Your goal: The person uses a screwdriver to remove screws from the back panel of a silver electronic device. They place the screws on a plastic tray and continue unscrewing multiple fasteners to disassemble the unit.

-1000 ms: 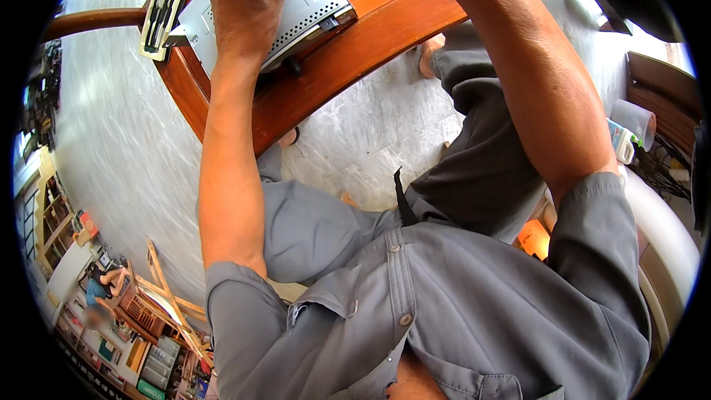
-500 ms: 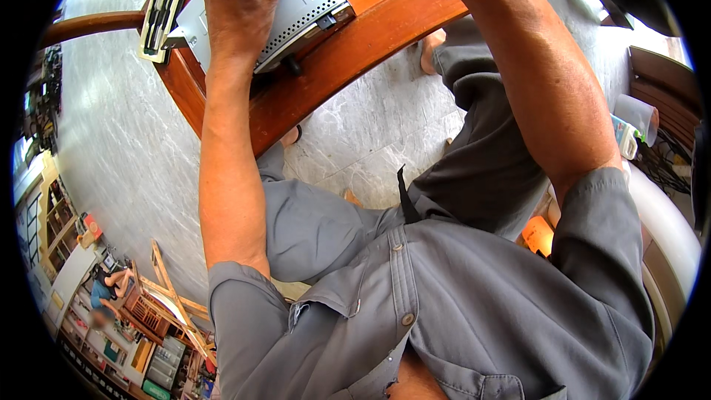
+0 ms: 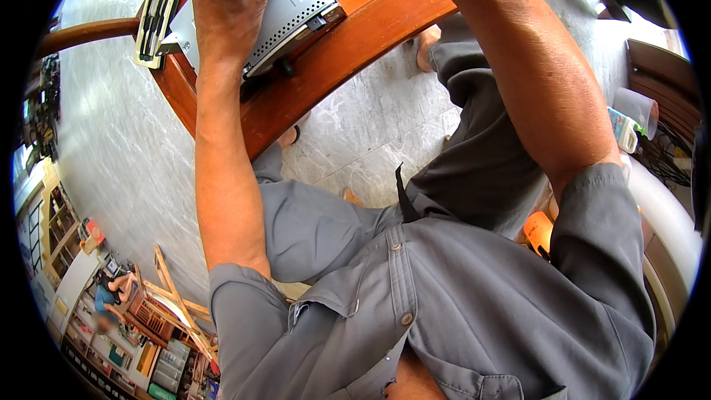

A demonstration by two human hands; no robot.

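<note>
A silvery metal box (image 3: 293, 1) with a row of small round holes lies on a reddish-brown wooden seat or tabletop (image 3: 333, 72) at the top of the view. Over its left part is my left hand (image 3: 231, 7), with the thumb and fingers drawn together near the upper edge. What they pinch, if anything, is too small and too cut off to name. A dark connector (image 3: 316, 23) sticks out of the box's near side. My right forearm (image 3: 529, 52) reaches up past the top edge, so the right hand is out of sight.
Left of the box sits a pale case (image 3: 157, 24) holding dark slim tools. A curved wooden bar (image 3: 89, 35) runs beside it. At far right are a white jug (image 3: 626, 133), a translucent container (image 3: 635, 112) and dark cables. Another person (image 3: 108, 300) sits at far lower left.
The view has shifted slightly, so the box, the wooden top and my left hand appear a little further left. My left hand keeps its place over the box.
</note>
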